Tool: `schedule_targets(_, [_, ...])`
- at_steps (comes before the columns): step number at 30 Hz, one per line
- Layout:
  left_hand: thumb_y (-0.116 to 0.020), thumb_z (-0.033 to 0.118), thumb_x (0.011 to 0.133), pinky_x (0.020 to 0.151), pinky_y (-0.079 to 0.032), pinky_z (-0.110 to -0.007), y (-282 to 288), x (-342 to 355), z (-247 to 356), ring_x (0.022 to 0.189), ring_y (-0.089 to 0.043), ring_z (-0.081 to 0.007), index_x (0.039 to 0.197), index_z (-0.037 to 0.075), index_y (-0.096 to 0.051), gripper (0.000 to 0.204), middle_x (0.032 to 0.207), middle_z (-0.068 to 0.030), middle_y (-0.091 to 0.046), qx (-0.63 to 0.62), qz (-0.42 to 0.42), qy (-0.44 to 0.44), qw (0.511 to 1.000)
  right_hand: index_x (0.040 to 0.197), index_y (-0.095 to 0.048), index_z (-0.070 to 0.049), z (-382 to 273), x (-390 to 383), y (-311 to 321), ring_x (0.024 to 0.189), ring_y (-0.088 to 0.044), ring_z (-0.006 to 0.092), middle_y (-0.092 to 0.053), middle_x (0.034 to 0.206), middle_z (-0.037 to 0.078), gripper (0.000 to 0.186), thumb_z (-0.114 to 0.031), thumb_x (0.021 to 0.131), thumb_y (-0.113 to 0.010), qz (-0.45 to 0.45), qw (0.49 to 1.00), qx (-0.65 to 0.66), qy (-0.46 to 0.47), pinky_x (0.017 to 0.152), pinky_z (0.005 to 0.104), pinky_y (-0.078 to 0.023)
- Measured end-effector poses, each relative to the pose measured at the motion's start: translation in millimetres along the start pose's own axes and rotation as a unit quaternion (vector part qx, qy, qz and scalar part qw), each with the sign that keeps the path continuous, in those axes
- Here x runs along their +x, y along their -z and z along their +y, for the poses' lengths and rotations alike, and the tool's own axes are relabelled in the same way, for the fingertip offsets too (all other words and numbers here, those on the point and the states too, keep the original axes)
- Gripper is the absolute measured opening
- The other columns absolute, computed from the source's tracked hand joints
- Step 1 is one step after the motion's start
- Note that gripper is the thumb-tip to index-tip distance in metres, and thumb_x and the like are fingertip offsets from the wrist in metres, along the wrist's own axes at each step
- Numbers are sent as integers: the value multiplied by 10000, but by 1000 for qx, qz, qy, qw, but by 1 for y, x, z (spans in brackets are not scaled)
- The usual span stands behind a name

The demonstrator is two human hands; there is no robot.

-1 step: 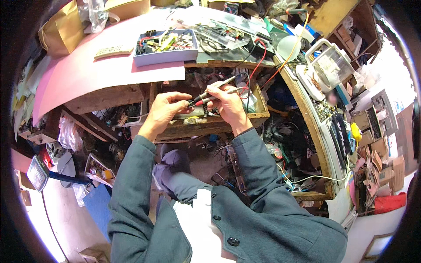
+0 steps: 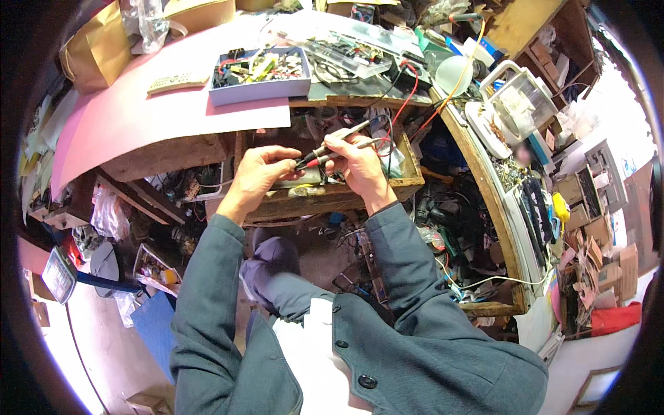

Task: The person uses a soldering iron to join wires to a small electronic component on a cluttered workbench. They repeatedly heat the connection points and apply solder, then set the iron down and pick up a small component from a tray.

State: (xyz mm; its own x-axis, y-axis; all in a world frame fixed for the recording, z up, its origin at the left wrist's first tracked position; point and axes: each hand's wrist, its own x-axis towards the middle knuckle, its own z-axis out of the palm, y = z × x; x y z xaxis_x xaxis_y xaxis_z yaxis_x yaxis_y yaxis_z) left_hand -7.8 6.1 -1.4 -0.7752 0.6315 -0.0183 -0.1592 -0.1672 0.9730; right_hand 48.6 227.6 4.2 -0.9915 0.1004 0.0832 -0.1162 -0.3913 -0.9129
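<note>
My right hand grips two slim test probes, one with a red tip and one with a black tip. Both point left toward my left hand. My left hand's fingertips pinch a small pale part right at the probe tips; the part is mostly hidden. Both hands hover over an open wooden drawer full of cables and parts. Red and black leads run from the probes up toward the bench.
A pink tabletop carries a blue tray of parts, a grey remote control and a brown paper bag. A clear plastic box sits at the right among shelves of clutter. My knee is below the drawer.
</note>
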Motion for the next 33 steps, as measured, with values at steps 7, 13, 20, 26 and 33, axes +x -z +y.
schedule_targets(7, [-659, 26, 887, 846, -562, -292, 4, 1, -3, 913, -699, -188, 1204, -61, -634, 329, 1067, -132, -696, -4, -12, 6, 1000, 926, -667, -28, -1, -3, -2, 623, -655, 139, -693, 816, 75, 146, -167, 905, -708, 5, 1000, -14, -7, 530, 255, -553])
schedule_targets(13, [-675, 27, 878, 872, -548, -297, 1, -2, 4, 934, -691, -187, 1218, -57, -628, 354, 1076, -128, -694, -11, -12, 20, 1000, 930, -663, -22, -2, -3, -2, 618, -648, 139, -685, 819, 77, 161, -174, 906, -708, 1, 1000, -8, -4, 532, 257, -552])
schedule_targets(20, [-681, 14, 868, 876, -542, -292, 4, 1, 3, 940, -682, -170, 1210, -49, -640, 349, 1077, -124, -701, -8, -16, 25, 1000, 928, -667, -27, -1, -2, -1, 624, -643, 139, -684, 820, 75, 170, -193, 911, -699, 1, 1000, -11, -1, 531, 263, -544])
schedule_targets(26, [-686, -2, 855, 880, -542, -294, 2, -4, 6, 929, -685, -173, 1208, -47, -641, 359, 1067, -122, -702, 8, -27, 8, 1000, 914, -663, -20, -1, -3, -6, 626, -649, 145, -687, 803, 72, 154, -170, 909, -700, 1, 1000, -1, -3, 544, 271, -549])
schedule_targets(33, [-704, 9, 847, 840, -549, -284, 1, -2, 6, 894, -683, -165, 1188, -41, -644, 350, 1034, -104, -699, 24, -32, 11, 999, 916, -658, -19, -3, -3, -2, 636, -656, 148, -692, 819, 83, 134, -148, 922, -692, 4, 1000, 10, -6, 543, 275, -544])
